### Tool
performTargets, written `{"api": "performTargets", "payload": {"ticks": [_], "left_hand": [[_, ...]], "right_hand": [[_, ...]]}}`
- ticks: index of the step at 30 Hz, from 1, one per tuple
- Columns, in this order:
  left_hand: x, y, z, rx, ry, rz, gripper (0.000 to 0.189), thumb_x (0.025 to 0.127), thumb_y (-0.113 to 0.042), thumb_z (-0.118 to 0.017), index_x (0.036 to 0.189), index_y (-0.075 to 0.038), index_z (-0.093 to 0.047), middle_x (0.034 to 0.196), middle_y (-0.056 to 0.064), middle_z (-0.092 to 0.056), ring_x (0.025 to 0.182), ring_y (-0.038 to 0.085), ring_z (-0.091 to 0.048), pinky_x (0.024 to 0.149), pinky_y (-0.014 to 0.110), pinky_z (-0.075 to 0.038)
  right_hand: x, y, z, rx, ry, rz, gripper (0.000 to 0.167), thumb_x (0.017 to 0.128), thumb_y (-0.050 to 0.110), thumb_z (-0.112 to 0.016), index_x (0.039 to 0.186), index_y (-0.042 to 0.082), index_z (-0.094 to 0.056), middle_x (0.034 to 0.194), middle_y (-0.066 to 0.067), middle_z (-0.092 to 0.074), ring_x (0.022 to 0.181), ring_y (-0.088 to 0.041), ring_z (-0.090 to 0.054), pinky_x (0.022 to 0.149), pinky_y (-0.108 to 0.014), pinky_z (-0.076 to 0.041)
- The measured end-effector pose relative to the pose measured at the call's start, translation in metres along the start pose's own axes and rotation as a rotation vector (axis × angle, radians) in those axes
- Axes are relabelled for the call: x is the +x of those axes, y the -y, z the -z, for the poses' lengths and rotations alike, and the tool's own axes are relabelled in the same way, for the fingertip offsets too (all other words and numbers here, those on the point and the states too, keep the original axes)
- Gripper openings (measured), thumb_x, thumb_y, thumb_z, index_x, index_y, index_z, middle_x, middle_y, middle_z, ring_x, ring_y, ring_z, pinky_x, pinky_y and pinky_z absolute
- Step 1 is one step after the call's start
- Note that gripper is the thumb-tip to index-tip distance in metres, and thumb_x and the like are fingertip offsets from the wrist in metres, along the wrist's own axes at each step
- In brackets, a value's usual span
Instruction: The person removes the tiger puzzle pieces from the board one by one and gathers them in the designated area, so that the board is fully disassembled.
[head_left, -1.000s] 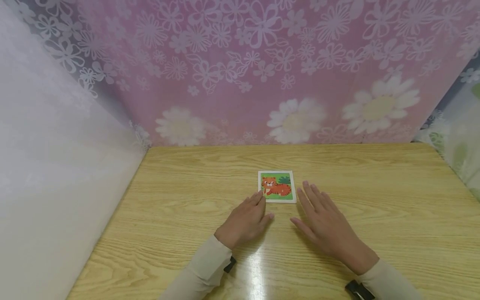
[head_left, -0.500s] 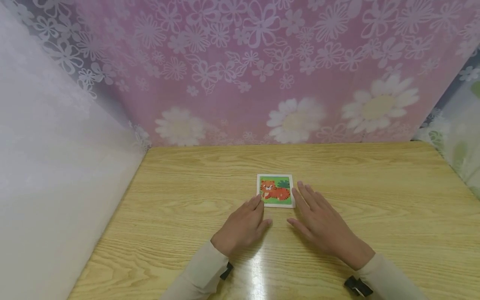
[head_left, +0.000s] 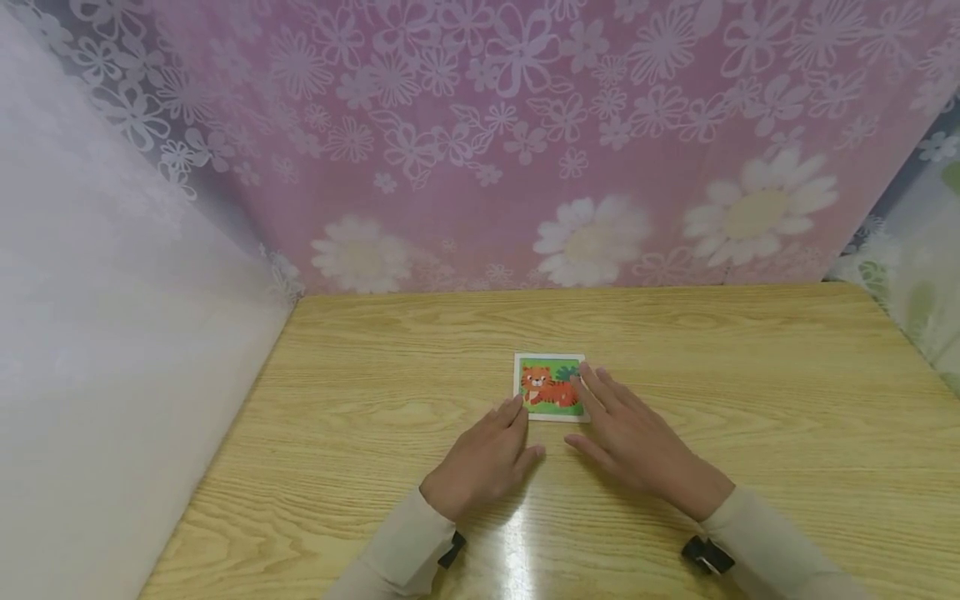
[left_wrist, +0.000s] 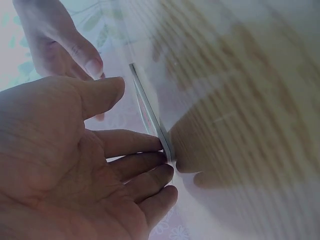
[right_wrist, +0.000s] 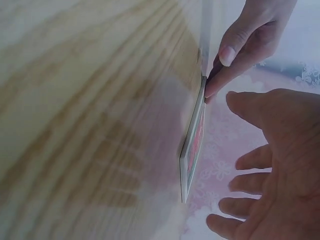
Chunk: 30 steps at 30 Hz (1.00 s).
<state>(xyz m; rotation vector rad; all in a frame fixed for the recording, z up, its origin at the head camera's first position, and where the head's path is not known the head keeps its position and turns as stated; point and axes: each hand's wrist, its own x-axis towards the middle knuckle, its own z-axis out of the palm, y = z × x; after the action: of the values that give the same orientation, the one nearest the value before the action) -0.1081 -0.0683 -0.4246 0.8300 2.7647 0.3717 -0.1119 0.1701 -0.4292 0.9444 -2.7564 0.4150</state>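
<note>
1. A square picture card [head_left: 551, 388] lies on the wood-grained counter [head_left: 360, 375], near the middle and between the two hands.
2. The card has a white border around an orange striped tiger [head_left: 536, 380] on green ground, with a dark green bush [head_left: 566, 372] behind the animal.
3. The left hand [head_left: 480, 457] is palm down, its four fingers extended and close together, the thumb held away from them. Its fingertips touch the near left corner of the card; it pinches nothing.
4. The right hand [head_left: 637, 435] is also palm down and spread, with its thumb apart and pointing toward the left hand. From the head view its leading fingers overlap the card's right edge.
5. The right wrist view shows a gap between those fingers and the card, so the right hand hovers above it.
6. Both wrist views catch the card almost edge-on, low against the counter, with a thin pale side.
7. Light sleeves reach both wrists, the left sleeve [head_left: 397, 537] and the right sleeve [head_left: 772, 533], each with a black fitting [head_left: 707, 555] beneath.
8. Behind the counter hangs a pink cloth [head_left: 465, 175] printed with white flowers and large daisies; a whitish sheet [head_left: 112, 350] borders the left side.
9. A bright reflection [head_left: 516, 546] shines between the forearms.
</note>
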Motion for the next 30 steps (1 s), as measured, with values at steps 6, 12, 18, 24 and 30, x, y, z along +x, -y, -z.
{"api": "performTargets", "payload": {"ticks": [6, 12, 18, 24, 30], "left_hand": [[0.0, 0.002, -0.003, -0.003, 0.017, 0.006, 0.065, 0.109, -0.041, -0.043, 0.153, 0.007, -0.036, 0.163, 0.019, -0.025, 0.151, 0.029, -0.024, 0.121, 0.042, -0.022], [-0.002, 0.001, -0.001, 0.002, 0.015, -0.007, 0.063, 0.11, -0.038, -0.044, 0.152, 0.008, -0.037, 0.162, 0.021, -0.027, 0.151, 0.029, -0.025, 0.12, 0.041, -0.024], [-0.004, 0.001, 0.0, -0.001, 0.012, -0.013, 0.062, 0.109, -0.037, -0.046, 0.15, 0.008, -0.04, 0.161, 0.022, -0.029, 0.15, 0.031, -0.028, 0.12, 0.042, -0.026], [-0.003, 0.002, 0.0, -0.01, 0.01, -0.015, 0.062, 0.109, -0.038, -0.046, 0.15, 0.008, -0.04, 0.161, 0.022, -0.03, 0.15, 0.03, -0.028, 0.12, 0.042, -0.026], [0.002, 0.009, 0.002, -0.041, -0.077, -0.031, 0.044, 0.107, -0.036, -0.051, 0.127, 0.001, -0.063, 0.148, 0.015, -0.052, 0.144, 0.026, -0.04, 0.115, 0.039, -0.035]], "right_hand": [[0.009, -0.001, -0.003, 0.046, 0.062, 0.007, 0.072, 0.099, 0.031, -0.067, 0.147, -0.015, -0.039, 0.153, -0.033, -0.036, 0.14, -0.051, -0.036, 0.112, -0.057, -0.035], [0.016, -0.004, -0.007, 0.094, 0.135, -0.04, 0.072, 0.101, 0.033, -0.065, 0.148, -0.014, -0.038, 0.156, -0.032, -0.033, 0.143, -0.05, -0.032, 0.113, -0.057, -0.033], [0.022, -0.007, -0.009, 0.138, 0.174, -0.062, 0.075, 0.099, 0.034, -0.067, 0.148, -0.014, -0.038, 0.157, -0.032, -0.031, 0.144, -0.05, -0.029, 0.112, -0.058, -0.033], [0.027, -0.008, -0.01, 0.167, 0.216, -0.068, 0.072, 0.101, 0.033, -0.065, 0.149, -0.013, -0.038, 0.157, -0.032, -0.03, 0.145, -0.05, -0.027, 0.113, -0.059, -0.031], [0.032, -0.011, -0.011, 0.178, 0.241, -0.064, 0.063, 0.103, 0.027, -0.063, 0.147, -0.012, -0.042, 0.156, -0.031, -0.034, 0.145, -0.048, -0.03, 0.114, -0.058, -0.031]]}}
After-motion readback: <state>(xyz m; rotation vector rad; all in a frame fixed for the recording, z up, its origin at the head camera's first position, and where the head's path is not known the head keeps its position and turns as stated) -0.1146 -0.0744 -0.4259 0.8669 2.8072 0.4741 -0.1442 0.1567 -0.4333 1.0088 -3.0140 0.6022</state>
